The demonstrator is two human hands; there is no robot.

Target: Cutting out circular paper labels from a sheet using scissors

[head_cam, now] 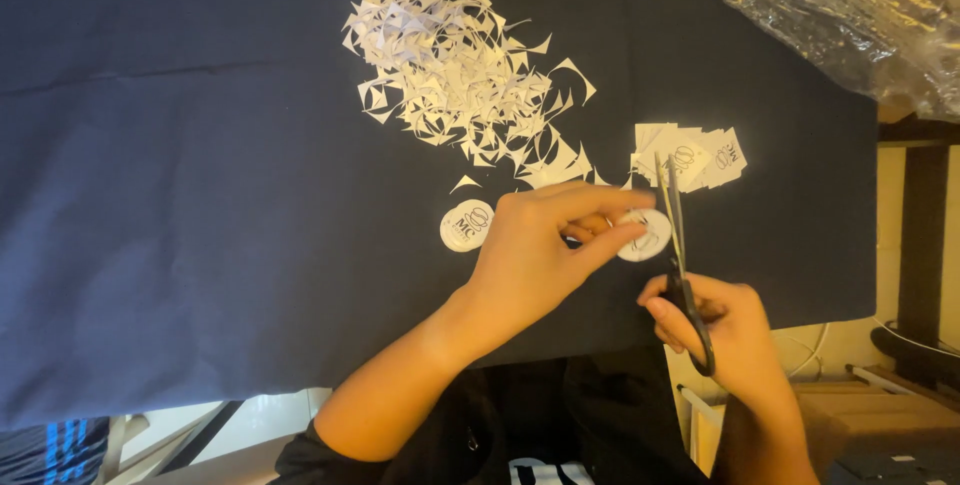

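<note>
Paper scraps point(460, 70) and square stack point(695, 155) lie beyond the hands point(540, 250).

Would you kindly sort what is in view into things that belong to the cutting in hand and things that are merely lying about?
In use:
left hand holding a round paper disc
right hand working the scissors
stack of uncut square labels
finished round disc
heap of white paper offcuts
dark cloth

Lying about:
crinkled clear plastic
</note>
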